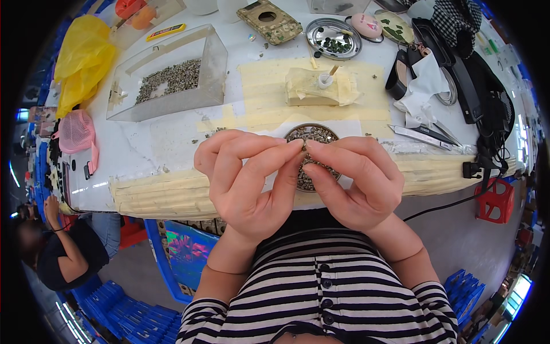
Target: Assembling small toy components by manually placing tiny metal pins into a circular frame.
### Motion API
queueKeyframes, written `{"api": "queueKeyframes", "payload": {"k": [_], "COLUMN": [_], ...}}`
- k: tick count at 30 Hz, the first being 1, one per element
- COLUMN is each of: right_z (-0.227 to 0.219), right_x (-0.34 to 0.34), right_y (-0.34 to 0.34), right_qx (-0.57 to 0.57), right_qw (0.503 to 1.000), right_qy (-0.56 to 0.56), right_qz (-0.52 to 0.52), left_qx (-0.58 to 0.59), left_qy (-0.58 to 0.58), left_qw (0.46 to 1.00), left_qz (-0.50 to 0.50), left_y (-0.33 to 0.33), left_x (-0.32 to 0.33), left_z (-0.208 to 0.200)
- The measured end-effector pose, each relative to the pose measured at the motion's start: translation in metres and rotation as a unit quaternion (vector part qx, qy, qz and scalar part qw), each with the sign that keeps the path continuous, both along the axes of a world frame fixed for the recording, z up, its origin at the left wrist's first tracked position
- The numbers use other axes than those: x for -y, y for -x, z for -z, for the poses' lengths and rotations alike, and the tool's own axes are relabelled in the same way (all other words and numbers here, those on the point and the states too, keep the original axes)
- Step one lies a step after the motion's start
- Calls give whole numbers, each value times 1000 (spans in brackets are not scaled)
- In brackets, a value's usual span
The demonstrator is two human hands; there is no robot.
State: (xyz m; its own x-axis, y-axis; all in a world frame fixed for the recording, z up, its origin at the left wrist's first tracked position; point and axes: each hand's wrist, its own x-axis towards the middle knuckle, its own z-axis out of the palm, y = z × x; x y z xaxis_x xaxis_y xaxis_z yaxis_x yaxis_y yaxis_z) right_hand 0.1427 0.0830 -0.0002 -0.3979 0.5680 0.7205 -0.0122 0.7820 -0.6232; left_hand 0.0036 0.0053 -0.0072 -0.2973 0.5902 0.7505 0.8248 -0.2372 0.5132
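Note:
My left hand [252,180] and my right hand [361,178] meet above a round dish [312,126] filled with small brownish-grey metallic pieces [312,136]. The thumb and forefinger of my left hand are pinched, their tips close to the right fingertips. My right hand is likewise closed, its forefinger touching or nearly touching the left one. Whatever tiny piece lies between the fingertips is too small to name. Behind the dish, a taped block [309,98] carries a small white cup [325,81] with a stick in it.
A clear bin [215,71] of similar pieces stands at the left, near a yellow bag [86,54]. Tweezers [421,137] lie right of my hands, by a white cloth [424,89]. A silver tray [312,49] holds dark green bits. Another person [71,252] sits at the left.

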Motion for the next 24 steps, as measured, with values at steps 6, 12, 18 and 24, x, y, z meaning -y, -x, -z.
{"api": "queueKeyframes", "payload": {"k": [6, 12, 18, 24], "right_z": [0, -3, -3, -3], "right_x": [-1, -3, -3, -2], "right_y": [0, 1, -1, -3], "right_qx": [13, 39, 25, 0], "right_qw": [1000, 995, 997, 1000], "right_qy": [22, 75, 63, 11], "right_qz": [-7, -44, -30, -23], "left_qx": [11, 11, 13, 15], "left_qy": [-6, -5, -8, 0], "left_qw": [1000, 1000, 1000, 1000], "left_qz": [3, 20, 12, 8], "left_y": [1, 2, 1, 0], "left_x": [0, 2, 0, 0], "left_z": [0, -2, 0, 1]}}
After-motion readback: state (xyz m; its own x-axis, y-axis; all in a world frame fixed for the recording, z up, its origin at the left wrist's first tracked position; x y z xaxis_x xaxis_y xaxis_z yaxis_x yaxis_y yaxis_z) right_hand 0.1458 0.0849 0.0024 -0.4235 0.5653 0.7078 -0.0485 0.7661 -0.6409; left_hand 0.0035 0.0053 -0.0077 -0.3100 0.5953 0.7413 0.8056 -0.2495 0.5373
